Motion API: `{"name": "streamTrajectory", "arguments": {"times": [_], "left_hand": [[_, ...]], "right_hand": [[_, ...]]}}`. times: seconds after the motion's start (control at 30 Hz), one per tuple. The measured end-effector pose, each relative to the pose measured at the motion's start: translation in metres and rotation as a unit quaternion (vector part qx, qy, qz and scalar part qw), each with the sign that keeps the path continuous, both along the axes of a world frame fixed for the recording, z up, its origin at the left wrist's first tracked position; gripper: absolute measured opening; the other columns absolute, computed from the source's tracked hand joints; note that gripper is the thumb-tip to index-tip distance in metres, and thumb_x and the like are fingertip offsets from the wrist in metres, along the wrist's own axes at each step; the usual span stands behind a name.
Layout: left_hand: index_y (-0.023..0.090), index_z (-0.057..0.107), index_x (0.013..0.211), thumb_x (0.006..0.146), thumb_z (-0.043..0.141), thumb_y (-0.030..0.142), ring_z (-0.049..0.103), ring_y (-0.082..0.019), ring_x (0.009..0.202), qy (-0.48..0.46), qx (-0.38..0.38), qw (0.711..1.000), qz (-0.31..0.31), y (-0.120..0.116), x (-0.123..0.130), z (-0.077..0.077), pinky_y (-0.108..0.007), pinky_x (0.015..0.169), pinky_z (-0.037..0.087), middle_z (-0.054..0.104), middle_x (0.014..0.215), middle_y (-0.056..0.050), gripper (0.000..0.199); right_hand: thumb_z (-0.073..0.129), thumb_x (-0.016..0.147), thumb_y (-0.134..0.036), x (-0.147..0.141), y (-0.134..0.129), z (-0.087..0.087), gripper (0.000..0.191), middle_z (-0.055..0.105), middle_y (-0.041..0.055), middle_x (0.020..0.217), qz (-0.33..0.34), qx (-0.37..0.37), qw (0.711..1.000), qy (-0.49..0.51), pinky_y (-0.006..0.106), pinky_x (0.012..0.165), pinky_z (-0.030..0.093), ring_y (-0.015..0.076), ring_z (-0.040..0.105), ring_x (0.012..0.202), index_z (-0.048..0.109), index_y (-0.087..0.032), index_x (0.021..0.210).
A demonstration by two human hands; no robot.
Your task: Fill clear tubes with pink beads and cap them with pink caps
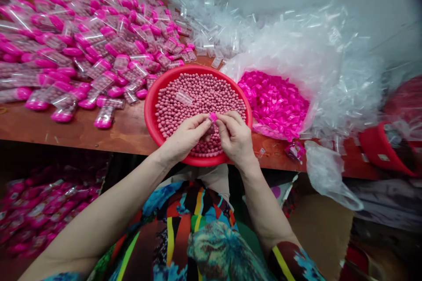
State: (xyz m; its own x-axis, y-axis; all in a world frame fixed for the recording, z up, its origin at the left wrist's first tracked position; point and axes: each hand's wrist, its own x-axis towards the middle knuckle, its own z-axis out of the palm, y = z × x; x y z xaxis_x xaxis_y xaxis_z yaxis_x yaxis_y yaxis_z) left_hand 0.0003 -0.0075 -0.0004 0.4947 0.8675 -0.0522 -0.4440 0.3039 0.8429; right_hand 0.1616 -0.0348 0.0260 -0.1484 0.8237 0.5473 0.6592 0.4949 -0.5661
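Observation:
Over a red plastic basin full of round dusty-pink beads, my two hands meet. A bright pink cap shows between their fingertips. My left hand is closed, thumb and fingers pinching a small container under the cap; most of its body is hidden by the fingers. With thumb and forefinger, my right hand grips the cap from the other side. On the beads, left of the fingertips, lies a clear container.
Filled pink-capped containers are heaped at left on the wooden table. A bag of loose pink caps stands right of the basin. Clear empty containers pile up behind. A red bucket leans at the far right.

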Motion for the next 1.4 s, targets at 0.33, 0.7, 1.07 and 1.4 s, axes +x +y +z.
{"name": "streamTrajectory", "arguments": {"times": [0.33, 0.7, 1.07, 1.4], "left_hand": [[0.016, 0.070, 0.091, 0.088, 0.075, 0.047, 0.043, -0.011, 0.058, 0.061, 0.050, 0.993, -0.092, -0.006, -0.007, 0.014, -0.024, 0.053, 0.029, 0.052, 0.066, 0.000, 0.032], [0.017, 0.074, 0.078, 0.083, 0.072, 0.034, 0.056, -0.021, 0.078, 0.168, 0.156, 0.971, -0.068, -0.001, -0.003, 0.014, -0.032, 0.071, 0.047, 0.063, 0.079, -0.005, 0.017], [0.016, 0.076, 0.094, 0.086, 0.075, 0.040, 0.049, -0.013, 0.059, 0.102, 0.048, 0.992, -0.058, 0.001, 0.003, 0.010, -0.026, 0.057, 0.038, 0.060, 0.066, 0.000, 0.026], [0.016, 0.080, 0.088, 0.076, 0.087, 0.039, 0.065, -0.016, 0.087, -0.013, -0.040, 0.997, 0.059, 0.012, 0.004, 0.005, -0.027, 0.087, 0.051, 0.075, 0.087, -0.003, 0.027]], "right_hand": [[0.008, 0.097, -0.081, -0.010, 0.031, 0.009, 0.086, 0.070, 0.0068, 0.095, -0.027, -0.138, 0.963, 0.228, 0.032, 0.071, 0.058, 0.0165, 0.067, 0.077, 0.065, -0.026, 0.130], [0.018, 0.108, -0.064, -0.013, 0.023, -0.002, 0.066, 0.072, 0.0059, 0.102, 0.129, -0.298, 0.921, 0.214, 0.035, 0.082, 0.063, 0.0196, 0.071, 0.092, 0.042, -0.025, 0.155], [0.007, 0.103, -0.071, -0.012, 0.052, -0.010, 0.079, 0.071, 0.0084, 0.092, -0.015, -0.187, 0.939, 0.287, 0.037, 0.077, 0.060, 0.0208, 0.068, 0.081, 0.052, -0.020, 0.143], [0.074, 0.083, -0.037, -0.011, 0.007, -0.013, 0.078, 0.059, 0.0233, 0.140, -0.065, -0.045, 0.981, -0.175, 0.060, 0.109, 0.044, 0.0393, 0.055, 0.127, 0.043, -0.012, 0.151]]}}
